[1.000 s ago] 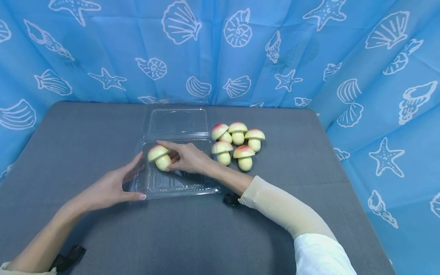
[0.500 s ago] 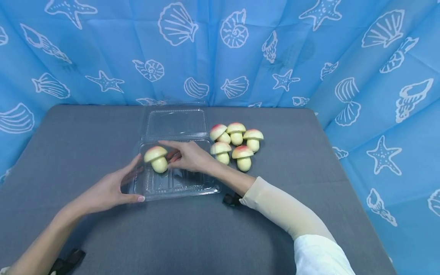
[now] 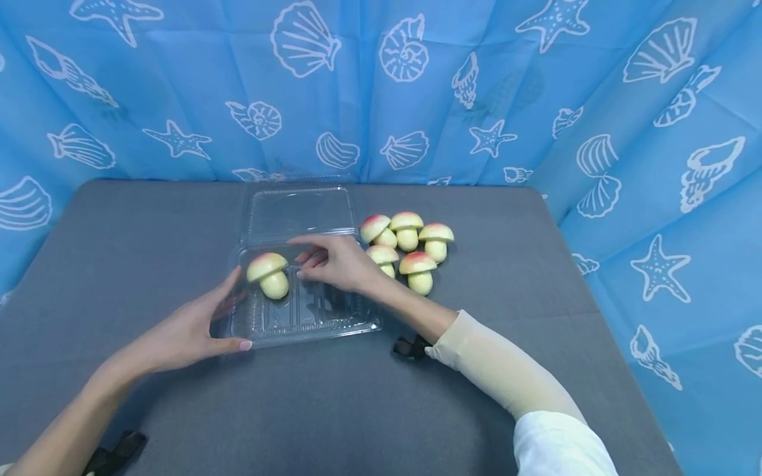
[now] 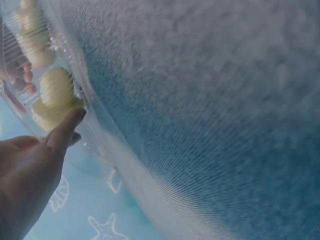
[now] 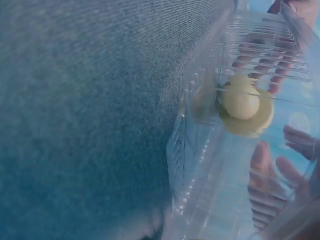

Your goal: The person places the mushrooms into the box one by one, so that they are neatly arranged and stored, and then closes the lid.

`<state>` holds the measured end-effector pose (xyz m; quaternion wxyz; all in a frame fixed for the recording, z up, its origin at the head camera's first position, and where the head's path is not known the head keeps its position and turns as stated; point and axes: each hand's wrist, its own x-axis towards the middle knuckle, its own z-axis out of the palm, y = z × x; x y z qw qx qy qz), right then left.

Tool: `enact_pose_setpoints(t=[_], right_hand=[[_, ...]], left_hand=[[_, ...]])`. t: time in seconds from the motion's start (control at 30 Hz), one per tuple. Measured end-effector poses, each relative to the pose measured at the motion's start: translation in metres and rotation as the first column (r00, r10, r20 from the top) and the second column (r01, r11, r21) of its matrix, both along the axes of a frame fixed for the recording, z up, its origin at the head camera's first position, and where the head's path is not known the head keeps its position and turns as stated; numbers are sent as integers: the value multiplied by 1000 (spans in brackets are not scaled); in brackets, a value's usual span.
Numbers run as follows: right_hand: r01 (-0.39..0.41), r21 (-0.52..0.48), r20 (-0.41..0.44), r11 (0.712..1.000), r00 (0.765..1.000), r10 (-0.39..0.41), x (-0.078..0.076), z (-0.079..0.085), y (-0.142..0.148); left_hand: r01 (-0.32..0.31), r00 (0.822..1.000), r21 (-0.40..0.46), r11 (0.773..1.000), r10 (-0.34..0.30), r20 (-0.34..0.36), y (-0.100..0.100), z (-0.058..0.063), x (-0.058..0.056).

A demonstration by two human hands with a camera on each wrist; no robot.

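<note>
A mushroom-shaped piece (image 3: 274, 277), pale yellow with a red-tinged domed cap, lies at the left end of a clear plastic clamshell container (image 3: 309, 324). My left hand (image 3: 190, 327) spreads its thumb and fingers in a wide C at the container's left side, the thumb tip by the front corner. In the left wrist view, that hand (image 4: 37, 172) touches the clear rim near the mushroom piece (image 4: 55, 92). Over the container, just right of the piece, my right hand (image 3: 339, 264) holds nothing, its fingers loosely bent. Through the clear plastic in the right wrist view the mushroom piece (image 5: 242, 102) shows.
Several more mushroom pieces (image 3: 419, 264) stand clustered right of the container, one partly hidden by my right hand. The container's lid (image 3: 300, 211) lies folded back behind it on the grey table (image 3: 357, 410). A blue shell-print curtain (image 3: 369, 92) hangs behind.
My right hand has let go of the mushroom piece in the container's left end and drawn away to the right. The left hand stays at the container's left side.
</note>
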<state>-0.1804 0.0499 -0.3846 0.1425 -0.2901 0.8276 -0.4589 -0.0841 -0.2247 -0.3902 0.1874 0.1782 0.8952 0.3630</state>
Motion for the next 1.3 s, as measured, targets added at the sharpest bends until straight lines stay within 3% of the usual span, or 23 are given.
enact_pose_setpoints(t=[0.47,1.0,1.3], right_hand=[[32,-179,16,983,999,-29,-4,-1,27],[11,-247,13,969,1000,-9,-2,1,62],[51,-255,-29,965,998,-61,10,24,81]], left_hand=[[-57,997,-39,998,54,-56,5,-1,1],[-60,997,5,998,60,-46,9,-2,-3],[-57,997,35,998,59,-40,6,-2,-2]])
